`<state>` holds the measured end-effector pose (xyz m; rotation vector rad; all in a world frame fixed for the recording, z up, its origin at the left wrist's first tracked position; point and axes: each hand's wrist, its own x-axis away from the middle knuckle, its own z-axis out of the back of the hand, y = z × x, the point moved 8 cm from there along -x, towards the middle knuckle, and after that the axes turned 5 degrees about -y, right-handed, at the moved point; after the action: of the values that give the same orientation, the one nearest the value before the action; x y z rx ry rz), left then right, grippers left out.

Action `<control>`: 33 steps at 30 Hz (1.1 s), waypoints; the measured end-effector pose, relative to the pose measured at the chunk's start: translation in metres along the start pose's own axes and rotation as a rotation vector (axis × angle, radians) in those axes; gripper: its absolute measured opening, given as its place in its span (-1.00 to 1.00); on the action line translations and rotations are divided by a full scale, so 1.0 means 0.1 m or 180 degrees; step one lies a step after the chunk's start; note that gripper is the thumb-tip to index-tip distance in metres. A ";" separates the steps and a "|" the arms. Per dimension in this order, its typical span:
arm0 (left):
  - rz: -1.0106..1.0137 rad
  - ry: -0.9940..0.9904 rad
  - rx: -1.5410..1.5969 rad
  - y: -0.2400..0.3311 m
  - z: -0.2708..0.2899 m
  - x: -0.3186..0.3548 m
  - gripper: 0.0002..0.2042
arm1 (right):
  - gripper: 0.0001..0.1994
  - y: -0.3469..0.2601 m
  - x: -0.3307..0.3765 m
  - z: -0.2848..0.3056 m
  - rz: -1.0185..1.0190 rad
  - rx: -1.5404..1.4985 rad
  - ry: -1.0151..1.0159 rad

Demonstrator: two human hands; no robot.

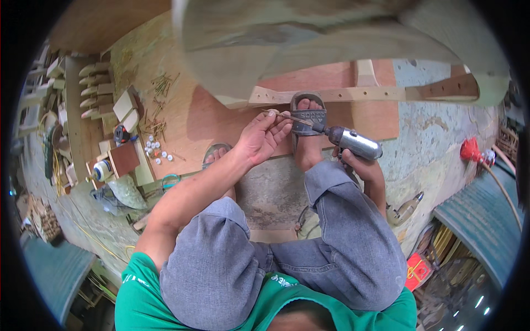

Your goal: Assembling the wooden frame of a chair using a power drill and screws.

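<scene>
My right hand point(361, 168) grips a silver-bodied power drill point(356, 142) that points left, just above my right knee. My left hand point(264, 135) pinches a thin metal screw point(282, 115) at the drill's tip; whether it is seated in the chuck I cannot tell. Both hands hover over my right foot in a dark sandal point(308, 118), which rests on a long pale wooden slat point(353, 95) with a row of holes. The slat lies across a reddish plywood sheet point(221, 118). My left foot point(216, 154) sits at the sheet's near edge.
Loose screws point(161, 85) and small white caps point(157, 154) lie on the plywood at left, beside wooden blocks point(96, 88). A second drill point(406, 209) lies on the floor by my right leg. A red tool point(470, 149) and a red box point(417, 271) are at right.
</scene>
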<state>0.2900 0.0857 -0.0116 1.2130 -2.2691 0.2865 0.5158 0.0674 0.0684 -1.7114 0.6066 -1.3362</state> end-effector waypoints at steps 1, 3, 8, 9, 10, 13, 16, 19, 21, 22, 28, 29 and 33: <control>-0.0020 -0.0025 -0.0073 -0.01 0.01 0.00 -0.89 | -0.58 -0.02 0.01 0.04 0.0091 0.0113 0.0050; 0.0003 -0.0046 -0.0188 -0.02 0.00 -0.01 -0.89 | -0.61 -0.09 -0.01 0.08 0.0279 0.0276 0.0118; 0.0069 -0.0218 -0.0425 -0.05 -0.19 -0.11 -0.87 | -0.64 -0.27 0.14 0.15 0.0409 0.0407 0.0123; 0.0080 -0.0216 -0.0448 -0.05 -0.22 -0.12 -0.87 | -0.64 -0.23 0.14 0.16 0.0418 0.0388 0.0137; 0.0036 -0.0132 -0.0493 -0.03 -0.24 -0.13 -0.86 | -0.65 -0.18 0.14 0.19 0.0471 0.0368 0.0302; -0.0047 0.0028 -0.0539 0.01 -0.23 -0.16 -0.86 | -0.66 -0.19 0.06 0.16 0.0395 0.0198 0.0338; -0.0074 0.0079 -0.0537 0.07 -0.14 -0.20 -0.86 | -0.68 -0.12 -0.03 0.10 0.0283 0.0024 0.0252; -0.0076 0.0070 -0.0505 0.06 -0.10 -0.25 -0.85 | -0.49 -0.06 -0.05 0.12 0.0165 0.0154 0.0215; -0.0189 0.0212 -0.0446 0.07 -0.06 -0.28 -0.85 | -0.48 -0.10 -0.06 0.12 0.0201 0.0225 0.0282; -0.0145 0.0217 -0.0464 0.05 -0.05 -0.29 -0.85 | -0.46 -0.15 -0.07 0.10 0.0249 0.0319 0.0297; -0.0309 0.0438 -0.0390 0.10 -0.07 -0.28 -0.85 | -0.47 -0.23 -0.12 0.08 0.0476 0.0067 0.0358; -0.0307 0.0447 -0.0396 0.11 -0.05 -0.28 -0.85 | -0.47 -0.24 -0.13 0.06 0.0381 0.0133 0.0317; -0.0274 0.0651 -0.0400 0.11 -0.14 -0.21 -0.84 | -0.46 -0.30 -0.21 0.00 0.0496 0.0287 0.0262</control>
<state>0.2957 0.1133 -0.0110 1.1575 -2.0232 0.2213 0.5058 0.0992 0.0832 -1.5115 0.7014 -1.3080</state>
